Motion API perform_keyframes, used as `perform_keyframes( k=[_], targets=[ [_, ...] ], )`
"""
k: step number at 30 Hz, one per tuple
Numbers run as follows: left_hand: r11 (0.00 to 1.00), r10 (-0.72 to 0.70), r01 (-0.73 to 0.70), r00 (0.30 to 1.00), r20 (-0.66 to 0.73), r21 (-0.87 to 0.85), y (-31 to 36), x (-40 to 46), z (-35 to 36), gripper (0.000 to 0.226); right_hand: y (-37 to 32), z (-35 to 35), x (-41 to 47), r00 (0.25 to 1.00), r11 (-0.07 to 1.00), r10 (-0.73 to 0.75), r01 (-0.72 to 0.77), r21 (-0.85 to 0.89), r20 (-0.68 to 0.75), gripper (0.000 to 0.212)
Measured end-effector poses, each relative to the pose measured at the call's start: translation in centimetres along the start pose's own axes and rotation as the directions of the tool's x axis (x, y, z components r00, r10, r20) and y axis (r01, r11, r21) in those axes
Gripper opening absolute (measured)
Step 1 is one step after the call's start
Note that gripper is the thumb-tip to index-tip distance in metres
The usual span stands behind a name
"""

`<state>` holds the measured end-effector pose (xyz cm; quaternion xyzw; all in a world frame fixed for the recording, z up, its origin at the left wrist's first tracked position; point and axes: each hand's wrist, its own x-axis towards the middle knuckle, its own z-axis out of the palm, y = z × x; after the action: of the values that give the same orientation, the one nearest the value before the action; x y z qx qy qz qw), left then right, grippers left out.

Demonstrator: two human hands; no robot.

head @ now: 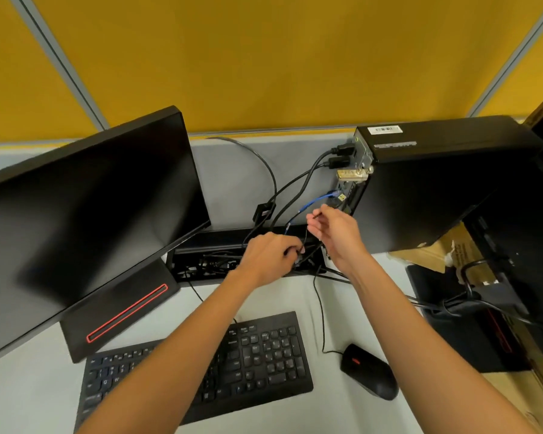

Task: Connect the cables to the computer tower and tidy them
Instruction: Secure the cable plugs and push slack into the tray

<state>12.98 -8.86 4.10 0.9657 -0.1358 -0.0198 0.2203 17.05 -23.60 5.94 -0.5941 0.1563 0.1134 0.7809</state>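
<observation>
Thin black cable (304, 238) strung between both hands, axis near-left to far-right | right hand (333, 233) pinched on far end, just near-left of tower (436, 183) rear ports, nearer them | left hand (268, 256) curled on slack over cable tray (207, 266)

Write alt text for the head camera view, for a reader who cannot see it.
Two bare hands work thin black cables beside the rear of a black computer tower: the left hand grips a bundle over a cable tray, the right hand pinches one cable. A monitor, keyboard and mouse sit on the desk.
</observation>
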Motion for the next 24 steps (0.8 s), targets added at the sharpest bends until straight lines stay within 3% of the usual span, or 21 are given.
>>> perform_keyframes(
  k=[6,11,18,24],
  targets=[
    [0.929,-0.187,0.192,0.981,0.045,-0.316,0.7,3.8,0.8,0.023,0.4,0.6,1.2,0.999,0.992,-0.04,0.039,-0.123,-0.009,0.033],
    [0.862,-0.17,0.155,0.985,0.013,-0.483,1.9,5.9,-0.2,0.031,0.9,0.7,2.6,0.987,0.979,-0.158,0.153,-0.132,-0.028,0.017],
    [0.843,-0.306,0.202,0.942,-0.137,-0.498,2.5,8.1,1.2,0.023,0.8,0.7,3.3,0.992,0.95,0.021,-0.057,0.307,0.121,0.024],
    [0.776,-0.424,0.271,0.893,-0.153,-0.569,3.6,9.7,1.0,0.018,1.0,0.8,3.7,0.991,0.965,0.045,-0.076,0.252,0.129,0.03]
  ],
)
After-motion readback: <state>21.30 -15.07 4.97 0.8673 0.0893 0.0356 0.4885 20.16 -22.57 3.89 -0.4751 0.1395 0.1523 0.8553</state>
